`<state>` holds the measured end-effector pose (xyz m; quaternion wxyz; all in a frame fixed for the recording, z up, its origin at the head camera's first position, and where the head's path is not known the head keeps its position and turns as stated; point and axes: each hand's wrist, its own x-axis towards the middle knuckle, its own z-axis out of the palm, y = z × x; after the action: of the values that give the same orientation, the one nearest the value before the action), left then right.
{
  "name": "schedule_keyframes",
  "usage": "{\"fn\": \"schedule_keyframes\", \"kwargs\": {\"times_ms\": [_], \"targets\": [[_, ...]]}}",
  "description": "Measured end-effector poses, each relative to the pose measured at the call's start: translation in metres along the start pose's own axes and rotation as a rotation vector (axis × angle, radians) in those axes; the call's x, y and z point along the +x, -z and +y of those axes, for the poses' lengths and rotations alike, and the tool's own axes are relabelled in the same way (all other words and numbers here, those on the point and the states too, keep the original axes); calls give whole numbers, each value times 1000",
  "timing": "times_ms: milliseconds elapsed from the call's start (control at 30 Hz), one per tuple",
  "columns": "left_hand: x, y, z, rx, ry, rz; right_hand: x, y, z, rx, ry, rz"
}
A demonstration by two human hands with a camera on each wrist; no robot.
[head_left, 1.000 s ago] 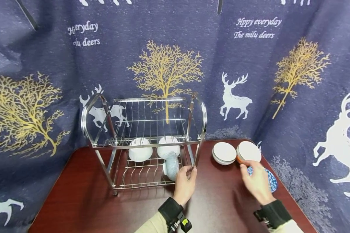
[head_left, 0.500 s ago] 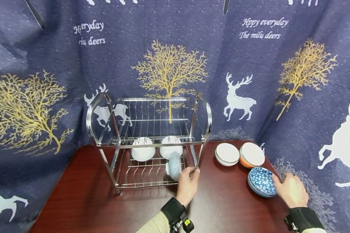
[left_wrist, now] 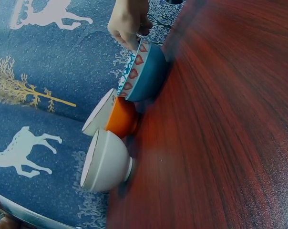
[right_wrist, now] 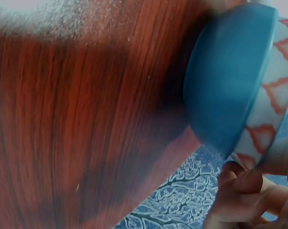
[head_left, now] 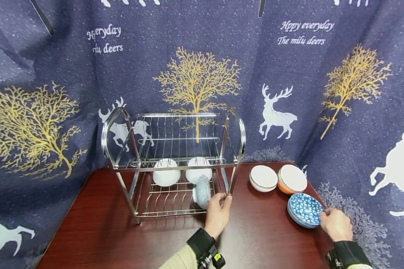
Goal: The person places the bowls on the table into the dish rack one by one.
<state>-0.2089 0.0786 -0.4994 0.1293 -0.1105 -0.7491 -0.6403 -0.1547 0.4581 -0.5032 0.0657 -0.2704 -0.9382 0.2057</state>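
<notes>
My right hand (head_left: 337, 224) pinches the rim of a blue bowl (head_left: 304, 209) at the table's right side. This bowl has a blue-and-white pattern inside; the right wrist view shows its teal outer wall (right_wrist: 230, 81) and a pale band of red shapes. With thumb and fingers, my left hand (head_left: 218, 213) grips the front right post of a two-tier metal dish rack (head_left: 173, 169). Just left of that hand, a grey-blue patterned bowl (head_left: 202, 193) stands on its side on the lower tier. Behind it two white bowls (head_left: 166, 173) lean on the same tier.
A white bowl (head_left: 263, 177) and an orange bowl with a white inside (head_left: 292, 178) stand upright behind the blue bowl. The left wrist view shows the orange bowl's wall (left_wrist: 121, 118) between its neighbours. A printed curtain (head_left: 256, 56) hangs behind the dark red table (head_left: 256, 239).
My right hand has moved right and toward me, from beside the orange bowl to the blue bowl's rim, where its fingers have closed. My left hand keeps its grip on the rack.
</notes>
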Motion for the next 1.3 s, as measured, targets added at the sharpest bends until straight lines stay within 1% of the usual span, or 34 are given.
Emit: {"fn": "schedule_keyframes", "kwargs": {"times_ms": [100, 167, 233, 333, 533, 667, 733, 833, 933, 1067, 1300], "targets": [[0, 0, 0, 3, -3, -5, -2, -1, -3, 9, 29, 68], [0, 0, -1, 4, -1, -3, -3, -1, -6, 16, 38, 123], [0, 0, -1, 5, -2, -2, -3, -1, -8, 17, 43, 162], [0, 0, -1, 3, -2, -1, -4, 0, -12, 12, 33, 183], [0, 1, -1, 0, -7, -4, -5, 4, -14, 2, 79, 221], [-1, 1, 1, -5, -11, -1, -6, 9, -17, 8, 47, 209], [-1, 1, 2, -7, -13, 0, -7, 11, -20, 14, 46, 221], [-1, 2, 2, -8, -11, -2, -9, 13, -25, 37, 104, 280], [-1, 2, 1, -4, -6, -5, -13, 16, -36, 79, 161, 332], [0, 1, 0, -6, 5, -9, -20, 22, -58, 152, 193, 347], [0, -1, -2, -3, 16, -1, -36, 20, -98, 231, 310, 394]]}}
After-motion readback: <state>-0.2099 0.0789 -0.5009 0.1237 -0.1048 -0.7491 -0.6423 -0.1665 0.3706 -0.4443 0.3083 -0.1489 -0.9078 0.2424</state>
